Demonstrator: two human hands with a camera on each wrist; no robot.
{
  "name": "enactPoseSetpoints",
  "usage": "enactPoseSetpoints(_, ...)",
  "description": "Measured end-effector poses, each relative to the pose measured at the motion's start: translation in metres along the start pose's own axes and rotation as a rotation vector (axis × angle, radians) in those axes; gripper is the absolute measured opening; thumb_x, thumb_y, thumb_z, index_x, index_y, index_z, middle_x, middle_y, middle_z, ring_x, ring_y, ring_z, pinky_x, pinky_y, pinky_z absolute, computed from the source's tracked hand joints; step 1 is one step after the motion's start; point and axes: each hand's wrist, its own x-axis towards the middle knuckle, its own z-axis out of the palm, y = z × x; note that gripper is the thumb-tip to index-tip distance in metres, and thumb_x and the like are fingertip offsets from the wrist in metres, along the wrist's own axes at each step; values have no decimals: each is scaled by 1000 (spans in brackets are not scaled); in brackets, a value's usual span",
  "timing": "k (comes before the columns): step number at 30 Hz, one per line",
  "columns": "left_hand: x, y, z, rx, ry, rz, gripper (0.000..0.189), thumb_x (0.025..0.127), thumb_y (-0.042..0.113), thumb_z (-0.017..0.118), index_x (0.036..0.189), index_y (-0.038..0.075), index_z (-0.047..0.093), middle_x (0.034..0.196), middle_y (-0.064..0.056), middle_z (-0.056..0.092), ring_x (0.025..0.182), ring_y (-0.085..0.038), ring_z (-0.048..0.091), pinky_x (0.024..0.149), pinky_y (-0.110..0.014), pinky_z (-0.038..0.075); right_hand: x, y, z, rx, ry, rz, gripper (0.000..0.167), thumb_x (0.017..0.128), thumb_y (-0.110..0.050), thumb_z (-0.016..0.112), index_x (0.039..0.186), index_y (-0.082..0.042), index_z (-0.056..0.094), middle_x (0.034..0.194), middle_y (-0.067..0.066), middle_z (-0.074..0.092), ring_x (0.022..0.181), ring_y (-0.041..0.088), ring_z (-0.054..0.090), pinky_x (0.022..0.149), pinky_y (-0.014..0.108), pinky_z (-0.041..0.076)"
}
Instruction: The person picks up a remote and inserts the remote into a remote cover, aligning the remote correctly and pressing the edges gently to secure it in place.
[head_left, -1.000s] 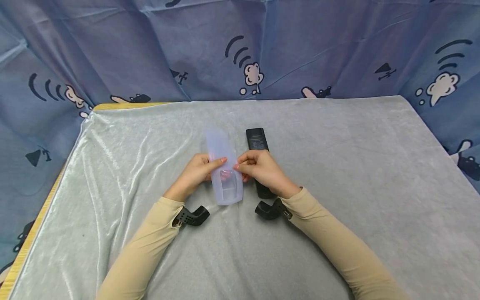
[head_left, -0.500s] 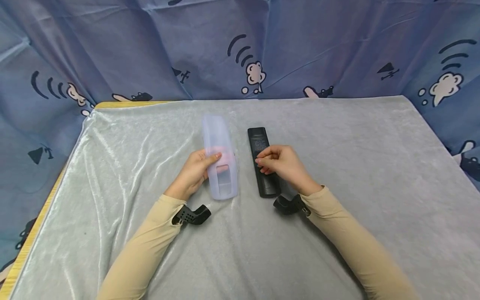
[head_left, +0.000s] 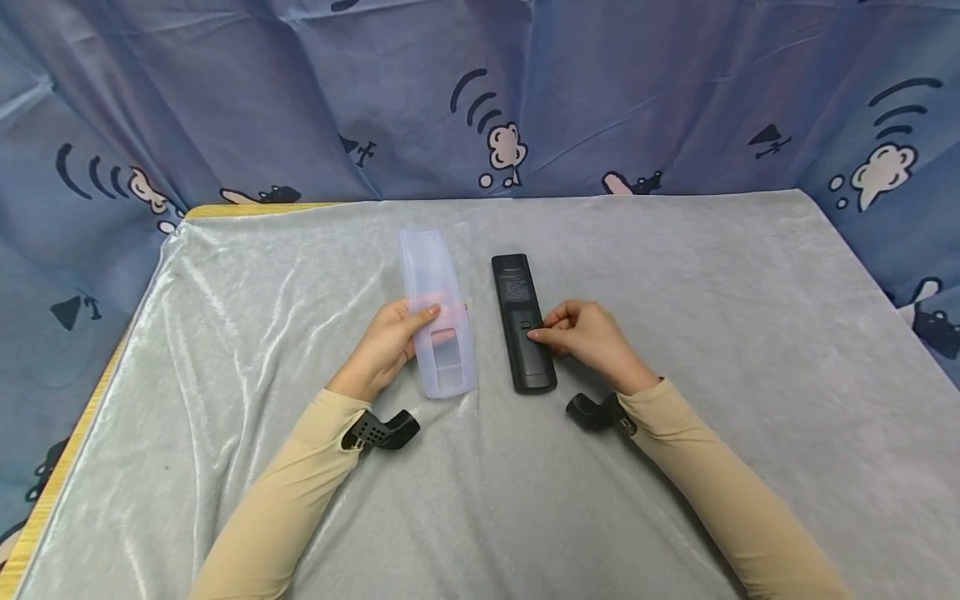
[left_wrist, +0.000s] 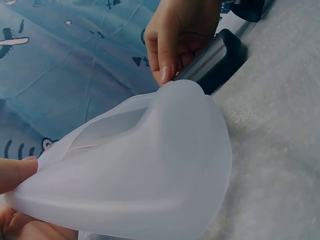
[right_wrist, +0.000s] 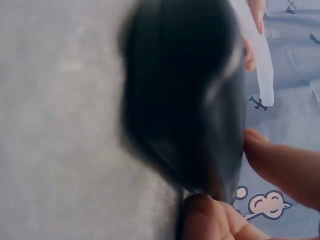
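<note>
My left hand grips a translucent, whitish silicone remote cover, thumb on top and fingers behind, with its rectangular opening toward me. The left wrist view shows the cover close up, hollow, with an open slit along one side. Right of it, a black remote control lies with its labelled back and battery lid facing up. My right hand pinches the remote's right edge, thumb on the back. In the right wrist view the remote is blurred, with the thumb against its side.
Grey velvety cloth covers the table, wrinkled on the left. A yellow wooden table edge shows at the back left. Blue patterned curtain hangs behind. Black wrist camera mounts stick out from both cuffs.
My right hand has let go of the cover and moved right to the remote's edge. The cover, still in my left hand, has shifted slightly left and away from me.
</note>
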Motion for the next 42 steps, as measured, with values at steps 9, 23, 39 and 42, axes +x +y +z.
enactPoseSetpoints(9,-1,2,-3,-11,14,-10,37,99,-1,41,132,-17,36,129,-31,48,93,-14,65,90,-36,50,6,-12,8,-252,15,-11,51,75,-41,77,97,3,62,76,6,61,70,17,53,61,27,43)
enactPoseSetpoints(23,3,2,-5,-125,-13,11,38,102,2,33,136,-14,31,137,-32,38,106,-18,60,95,-36,47,13,0,5,99,-101,41,38,78,-22,75,94,0,47,66,-2,46,60,11,43,59,24,38)
enactPoseSetpoints(39,21,4,4,-343,194,170,40,103,10,32,142,3,27,135,-18,43,116,-25,50,102,-44,40,-6,3,-12,537,-89,-74,30,88,-13,64,113,-1,55,80,-7,66,66,8,61,61,23,52)
enactPoseSetpoints(42,21,8,3,-372,173,223,41,104,11,28,144,1,24,143,-22,37,123,-27,44,103,-41,39,-7,1,-13,532,-123,-130,26,87,-11,66,110,-1,58,82,-3,68,66,10,62,59,25,53)
